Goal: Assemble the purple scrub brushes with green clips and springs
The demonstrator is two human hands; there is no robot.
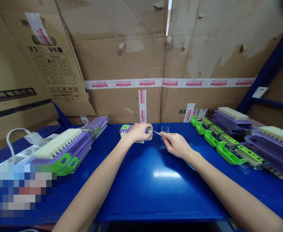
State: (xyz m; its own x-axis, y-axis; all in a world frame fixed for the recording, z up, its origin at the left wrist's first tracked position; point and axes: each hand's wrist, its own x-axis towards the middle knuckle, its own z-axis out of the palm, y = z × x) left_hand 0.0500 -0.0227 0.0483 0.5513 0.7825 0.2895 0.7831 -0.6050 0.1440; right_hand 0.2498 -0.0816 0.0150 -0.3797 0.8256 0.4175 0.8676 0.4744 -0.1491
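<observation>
My left hand [137, 132] is wrapped over a purple and green brush [125, 129] lying on the blue table [153, 180] near its far edge. My right hand [175, 144] pinches a thin metal pin [156, 132] whose tip touches the right end of that brush. A small clear plastic container [165, 130] stands just behind my right fingers.
Stacked purple brushes with white bristles [66, 145] lie at the left. A row of green-ended brushes [224, 141] and more purple ones [271, 141] fill the right side. Cardboard boxes [141, 58] form a wall behind. A white cable [9, 141] lies far left.
</observation>
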